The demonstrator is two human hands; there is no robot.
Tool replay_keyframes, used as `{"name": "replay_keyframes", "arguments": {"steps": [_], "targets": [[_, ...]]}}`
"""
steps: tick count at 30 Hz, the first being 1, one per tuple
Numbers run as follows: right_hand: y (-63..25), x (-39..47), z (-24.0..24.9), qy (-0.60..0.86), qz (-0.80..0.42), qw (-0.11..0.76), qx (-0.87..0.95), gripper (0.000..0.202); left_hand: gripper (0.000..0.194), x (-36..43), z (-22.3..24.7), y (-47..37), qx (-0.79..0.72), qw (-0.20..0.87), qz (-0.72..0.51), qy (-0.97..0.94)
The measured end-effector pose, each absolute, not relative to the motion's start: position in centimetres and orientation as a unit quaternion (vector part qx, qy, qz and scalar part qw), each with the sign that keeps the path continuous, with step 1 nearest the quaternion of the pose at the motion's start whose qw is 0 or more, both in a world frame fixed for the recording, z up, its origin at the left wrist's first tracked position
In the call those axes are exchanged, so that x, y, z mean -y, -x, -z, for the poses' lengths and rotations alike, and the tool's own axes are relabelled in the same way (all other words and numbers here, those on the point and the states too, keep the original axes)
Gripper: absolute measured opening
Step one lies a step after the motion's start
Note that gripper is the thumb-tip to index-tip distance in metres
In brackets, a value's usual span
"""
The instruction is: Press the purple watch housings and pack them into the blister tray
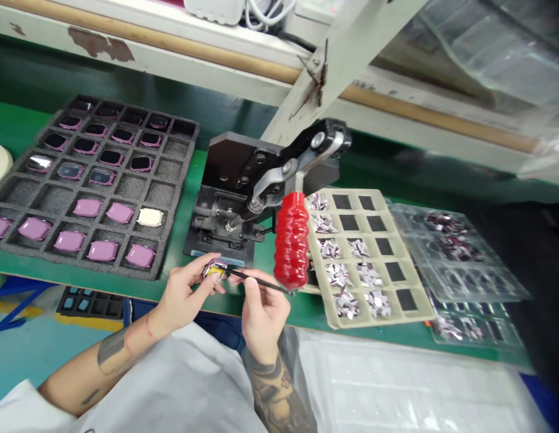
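My left hand [184,294] pinches a small watch case [215,270] with a purple rim and a yellow patch on its face, above the bench's front edge. In my right hand [263,310] is a pair of thin black tweezers [256,278], its tip touching or very close to the case. Just beyond my hands stands a black clamp fixture [229,222] with a red ribbed handle [291,240] raised upright. What lies inside the case is too small to make out.
On the left, a grey foam tray [146,273] holds several purple watch cases, some with dark screens. A cream tray [421,288] of small shiny parts lies to the right, beside clear plastic trays [496,288]. A white shelf beam [207,72] crosses above the bench.
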State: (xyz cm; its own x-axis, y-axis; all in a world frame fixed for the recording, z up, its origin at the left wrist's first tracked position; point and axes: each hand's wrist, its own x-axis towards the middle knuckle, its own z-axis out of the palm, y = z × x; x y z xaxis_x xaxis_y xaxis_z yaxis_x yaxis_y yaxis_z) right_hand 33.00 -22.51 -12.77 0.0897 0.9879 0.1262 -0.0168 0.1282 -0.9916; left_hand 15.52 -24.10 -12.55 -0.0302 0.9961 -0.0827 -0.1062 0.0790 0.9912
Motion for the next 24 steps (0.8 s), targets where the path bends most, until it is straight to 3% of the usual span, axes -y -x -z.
{"name": "replay_keyframes", "arguments": {"steps": [4, 9, 13, 18, 20, 22, 24], "targets": [[-33.9, 22.6, 12.3, 0.417, -0.514, 0.556, 0.503, 0.014, 0.045, 24.0, 12.4, -15.7, -0.498, 0.548, -0.533, -0.409], [-34.1, 22.5, 12.6, 0.427, -0.407, 0.643, 0.489, 0.013, 0.044, 23.5, 11.7, -16.1, -0.488, 0.559, -0.567, -0.358], [-34.2, 22.4, 13.0, 0.461, -0.457, 0.595, 0.474, 0.013, 0.051, 23.3, 11.5, -15.6, -0.454, 0.576, -0.579, -0.355], [-38.9, 19.9, 9.2, 0.333, -0.525, 0.581, 0.524, 0.021, 0.051, 23.2, 11.4, -15.3, -0.469, 0.588, -0.574, -0.323], [-41.3, 18.1, 6.9, 0.384, -0.398, 0.613, 0.564, 0.022, 0.05, 23.3, 11.6, -15.4, -0.485, 0.581, -0.565, -0.328], [-43.0, 16.7, 5.4, 0.484, -0.154, 0.65, 0.565, 0.009, 0.05, 23.6, 11.9, -15.4, -0.49, 0.575, -0.557, -0.345], [-43.5, 15.9, 5.0, 0.527, 0.028, 0.61, 0.591, 0.016, 0.051, 23.9, 12.4, -15.3, -0.491, 0.572, -0.548, -0.362]]}}
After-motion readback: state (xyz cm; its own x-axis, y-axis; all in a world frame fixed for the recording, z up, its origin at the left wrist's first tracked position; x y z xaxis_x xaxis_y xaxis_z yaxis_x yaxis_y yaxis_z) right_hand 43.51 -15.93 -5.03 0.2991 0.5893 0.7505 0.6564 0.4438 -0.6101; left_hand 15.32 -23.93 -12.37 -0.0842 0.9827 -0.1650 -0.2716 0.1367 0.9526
